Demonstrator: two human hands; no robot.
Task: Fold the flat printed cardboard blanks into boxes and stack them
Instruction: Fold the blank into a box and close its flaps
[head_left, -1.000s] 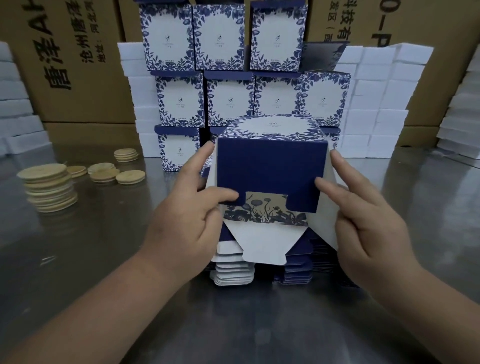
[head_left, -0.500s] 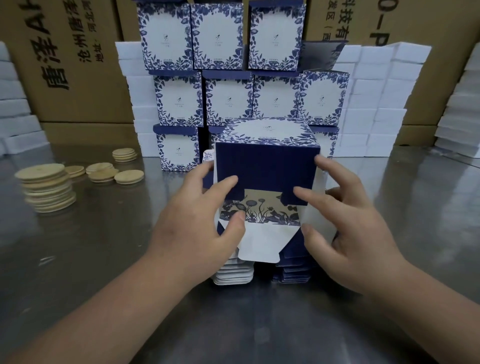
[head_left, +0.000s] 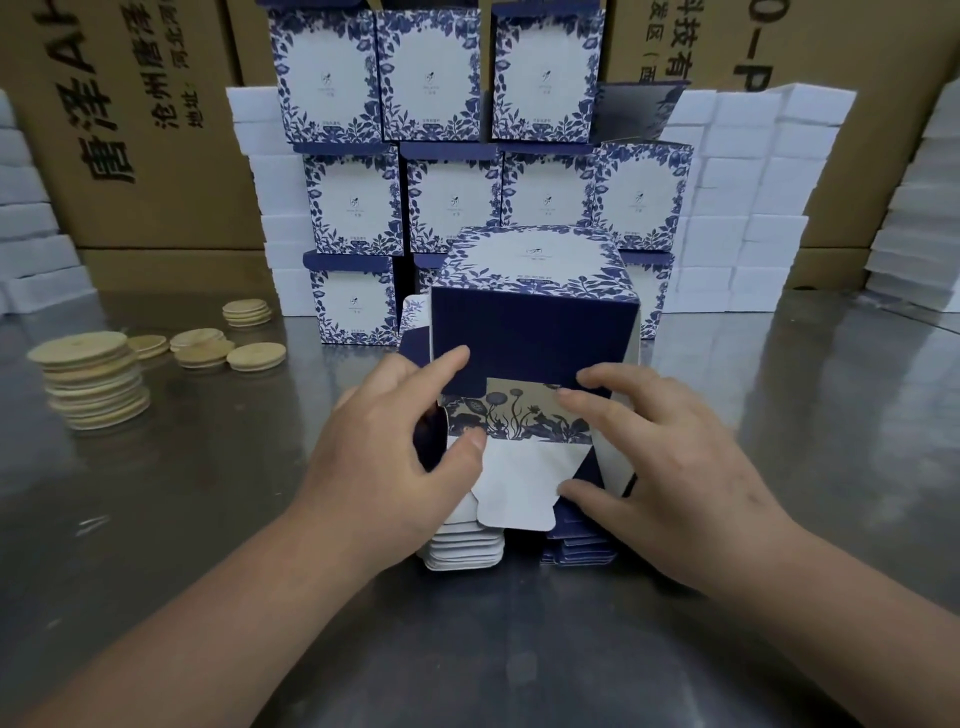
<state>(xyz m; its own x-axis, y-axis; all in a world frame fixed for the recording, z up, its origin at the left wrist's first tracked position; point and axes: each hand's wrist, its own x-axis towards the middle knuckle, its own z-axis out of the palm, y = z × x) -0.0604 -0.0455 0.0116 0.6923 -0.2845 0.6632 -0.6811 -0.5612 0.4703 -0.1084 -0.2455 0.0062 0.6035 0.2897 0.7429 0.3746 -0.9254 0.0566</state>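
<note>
Over the pile of flat blanks on the tabletop, both hands close in on the half-made box.
A second ago the hands flanked the box, the right fingers stretched out beside it. Now the left hand has its forefinger on the dark blue panel and its thumb on the white flap. The right hand bends its fingers onto the printed tab, with its thumb at the flap's lower corner. Both hands grip the box, which sits lower and nearer, in front of the stack of finished boxes. The end flaps seem to be overlapped but not locked, since the white flap hangs loose. It probably needs tucking before this box can join the stack.
</note>
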